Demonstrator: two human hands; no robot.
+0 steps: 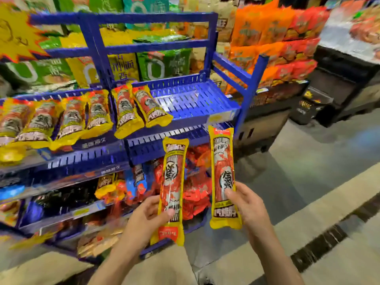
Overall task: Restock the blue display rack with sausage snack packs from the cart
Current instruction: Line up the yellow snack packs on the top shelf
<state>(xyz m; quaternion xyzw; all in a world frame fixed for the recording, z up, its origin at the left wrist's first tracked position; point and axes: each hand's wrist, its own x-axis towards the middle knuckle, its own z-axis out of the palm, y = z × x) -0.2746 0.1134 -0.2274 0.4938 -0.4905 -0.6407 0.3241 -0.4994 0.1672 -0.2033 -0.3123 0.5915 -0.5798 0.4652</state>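
The blue display rack [205, 103] stands ahead. Its upper shelf holds a row of yellow-and-red sausage snack packs [98, 114] on the left and middle, and its right part is bare. My left hand [150, 214] grips one long sausage pack [172, 188] near its lower end and holds it upright. My right hand [244, 204] grips a second sausage pack [223, 173] the same way, a little to the right. Both packs hang in front of the rack's lower shelves, below the bare shelf area. The cart is out of view.
Lower rack shelves hold red, blue and dark snack bags [195, 194]. Green and yellow bags [162, 64] hang behind the rack. Orange and red bags [273, 38] fill a display at the right, above dark boxes [312, 103]. A yellow price star [16, 36] sits top left. Grey floor [308, 161] opens to the right.
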